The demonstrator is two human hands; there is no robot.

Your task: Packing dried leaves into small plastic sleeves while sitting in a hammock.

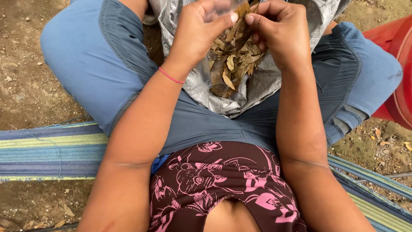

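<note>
Bare brown dirt [25, 86] scattered with small stones and a few fallen leaves lies all around, and across it stretches a striped hammock [47, 150] in blue, green and purple on which the person sits. Nearest the camera is a maroon top with a pink flower print [223, 184], then blue-grey shorts [107, 73] over both spread thighs. Between the thighs a silvery woven sack [257, 88] sags open, partly covered by the forearms. Above it hangs a clear plastic bag [216, 8], hard to make out against the sack, filled with dry brown leaves [234, 60] that show between the two wrists. The left hand [199, 30], a thin pink band [171, 76] around its wrist, has its fingers curled and pinching the bag's upper edge. The right hand [281, 30] has its fingers bent, thumb and forefinger pinched on a long dry leaf at the top of the pile, touching the left thumb tip. At the far right edge a red plastic container [399, 73] stands just beside the right knee, only part of it in view
</note>
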